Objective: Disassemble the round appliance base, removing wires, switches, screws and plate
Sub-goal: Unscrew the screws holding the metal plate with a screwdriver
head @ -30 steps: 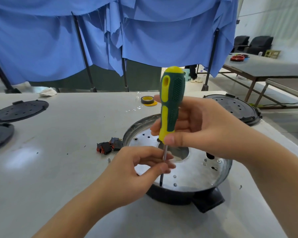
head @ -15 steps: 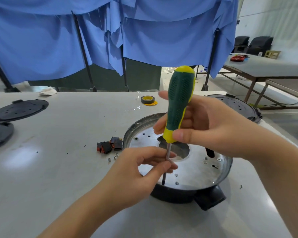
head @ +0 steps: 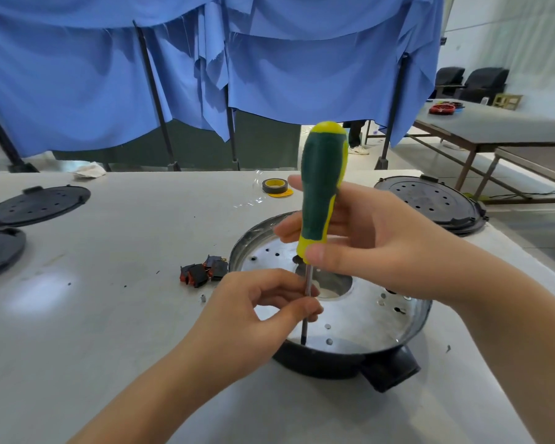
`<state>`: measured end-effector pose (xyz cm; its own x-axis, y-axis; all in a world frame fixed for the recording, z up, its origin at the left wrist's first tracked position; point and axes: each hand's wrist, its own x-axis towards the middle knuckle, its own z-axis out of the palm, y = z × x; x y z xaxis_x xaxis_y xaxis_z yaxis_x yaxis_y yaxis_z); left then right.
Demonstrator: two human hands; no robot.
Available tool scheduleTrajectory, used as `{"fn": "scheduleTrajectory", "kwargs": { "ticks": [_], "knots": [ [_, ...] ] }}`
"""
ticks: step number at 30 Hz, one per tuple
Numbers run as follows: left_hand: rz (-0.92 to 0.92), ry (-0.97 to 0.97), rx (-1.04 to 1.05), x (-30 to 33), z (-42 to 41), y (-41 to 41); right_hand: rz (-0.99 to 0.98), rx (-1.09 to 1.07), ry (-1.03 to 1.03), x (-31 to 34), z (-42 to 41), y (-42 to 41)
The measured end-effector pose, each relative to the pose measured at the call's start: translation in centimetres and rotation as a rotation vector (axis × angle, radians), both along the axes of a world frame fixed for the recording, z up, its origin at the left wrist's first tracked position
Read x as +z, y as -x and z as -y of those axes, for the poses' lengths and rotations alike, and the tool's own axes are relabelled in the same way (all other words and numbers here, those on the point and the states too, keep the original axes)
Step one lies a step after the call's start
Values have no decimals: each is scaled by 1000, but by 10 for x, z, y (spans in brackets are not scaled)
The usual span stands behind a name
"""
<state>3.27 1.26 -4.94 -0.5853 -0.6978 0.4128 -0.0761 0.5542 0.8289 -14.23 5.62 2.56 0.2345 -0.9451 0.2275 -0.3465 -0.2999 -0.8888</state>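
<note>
A round base (head: 350, 318) with a shiny metal plate (head: 362, 312) inside is sitting on a grey table (head: 109, 315), near its front right. The right hand (head: 366, 251) is grasping the green and yellow handle of a screwdriver (head: 321, 193), holding it nearly upright. The left hand (head: 253, 312) is pinching the steel shaft between thumb and fingers, with the tip resting on the plate near its front rim. Loose black switches (head: 204, 272) are lying just left of the base.
</note>
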Motion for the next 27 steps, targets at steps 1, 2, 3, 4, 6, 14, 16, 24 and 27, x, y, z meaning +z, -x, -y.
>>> {"fn": "scheduleTrajectory", "kwargs": {
  "ticks": [1, 2, 3, 4, 6, 14, 16, 24, 27],
  "knots": [
    [-12, -9, 30, 0, 0, 1, -36, -43, 27, -1, 1, -2],
    [-31, -23, 57, 0, 1, 1, -67, -83, 61, -1, 2, -3],
    [-41, -34, 75, -1, 1, 1, -81, -109, 91, -1, 4, -4],
    [-41, -41, 76, 0, 2, 1, -73, -112, 108, -1, 4, -4],
    [-6, -25, 29, 1, 1, 0, -12, -44, 81, 0, 3, -1],
    [-43, -40, 59, 2, 2, 0, -106, -92, 90, -1, 3, -5],
    [-21, -36, 53, 2, 2, -1, -106, -99, 110, 0, 3, -4],
    [-14, -21, 36, 3, -1, -1, -8, -25, 36, 0, 0, -2],
    [-30, -6, 77, 1, 0, 2, -65, -132, 92, 0, 2, -6]
  ]
}}
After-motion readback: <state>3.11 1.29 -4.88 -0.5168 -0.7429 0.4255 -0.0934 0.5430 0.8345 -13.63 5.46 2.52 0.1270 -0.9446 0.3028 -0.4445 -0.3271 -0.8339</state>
